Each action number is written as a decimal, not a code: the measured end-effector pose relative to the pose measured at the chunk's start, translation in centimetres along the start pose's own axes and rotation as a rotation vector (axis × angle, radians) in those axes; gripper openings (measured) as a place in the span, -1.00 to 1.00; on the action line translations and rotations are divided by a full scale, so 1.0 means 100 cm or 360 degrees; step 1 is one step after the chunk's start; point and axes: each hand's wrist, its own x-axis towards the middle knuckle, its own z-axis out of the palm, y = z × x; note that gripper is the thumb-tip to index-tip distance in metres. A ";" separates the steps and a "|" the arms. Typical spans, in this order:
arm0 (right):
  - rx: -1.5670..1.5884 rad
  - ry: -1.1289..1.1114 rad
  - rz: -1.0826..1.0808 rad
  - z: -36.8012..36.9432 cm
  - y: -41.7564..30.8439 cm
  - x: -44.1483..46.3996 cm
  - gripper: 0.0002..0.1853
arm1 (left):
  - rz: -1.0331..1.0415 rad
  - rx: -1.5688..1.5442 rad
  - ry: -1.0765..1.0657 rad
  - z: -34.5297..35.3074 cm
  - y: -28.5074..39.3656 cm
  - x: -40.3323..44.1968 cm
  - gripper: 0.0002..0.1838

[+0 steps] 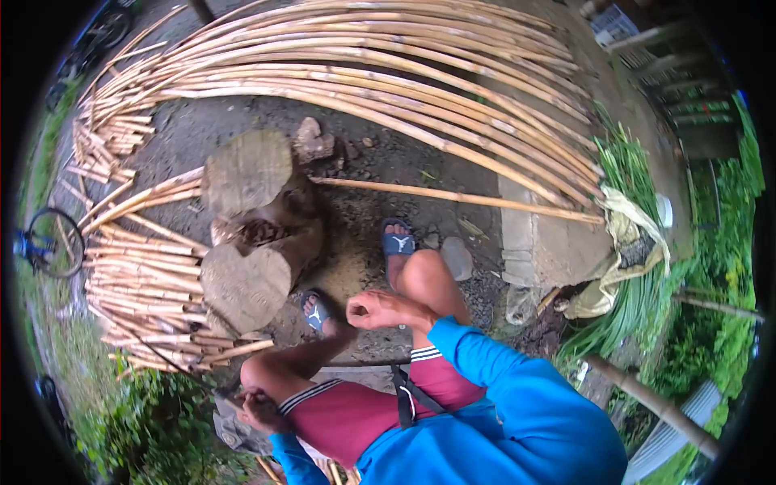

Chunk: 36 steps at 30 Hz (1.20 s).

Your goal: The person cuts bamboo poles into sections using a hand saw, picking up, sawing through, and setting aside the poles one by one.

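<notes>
My left hand is beside my left thigh, its fingers curled round the near end of a long, thin, dark tool. The tool slants up and left across the bamboo pieces; I cannot tell whether it is a blade or a rod. My right hand hovers between my knees with fingers curled in a loose fist, and nothing shows in it. Ahead stands a wooden chopping stump with two flat cut tops and a hollow between them. A single bamboo pole reaches from behind the stump to a concrete block.
Many long bamboo poles lie across the far side. Short cut pieces are piled left of the stump. A stone lies near my right foot. At right are a pale sack and long green leaves.
</notes>
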 end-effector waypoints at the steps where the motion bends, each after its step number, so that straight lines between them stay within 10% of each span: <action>1: 0.0201 0.0002 -0.0025 -0.009 -0.005 0.003 -0.74 | -0.0027 0.0010 -0.0033 -0.008 -0.004 0.007 -0.91; 6: 0.0506 0.0285 -0.0033 -0.096 0.009 0.043 -0.78 | -0.0077 0.0176 0.0168 0.006 -0.001 0.011 -0.87; 12: -0.0644 0.1345 -0.0250 -0.212 0.109 0.090 -0.77 | -0.0007 0.0642 0.0192 0.021 0.004 0.009 -0.87; 16: -0.1090 0.1566 0.0270 -0.280 0.140 0.105 -0.64 | -0.0037 0.0623 0.0274 0.039 0.008 0.007 -0.87; 22: -0.1083 0.1131 0.1016 -0.335 0.152 0.111 -0.29 | 0.0057 0.0343 0.0327 0.031 -0.003 0.021 -0.95; 24: -0.1672 0.1069 0.0952 -0.330 0.174 0.116 -0.40 | -0.0018 0.0474 0.0326 0.051 0.009 0.012 -0.95; 36: -0.1162 0.1012 0.0966 -0.364 0.148 0.101 -0.53 | -0.0030 0.0550 0.0283 0.045 0.008 0.020 -0.98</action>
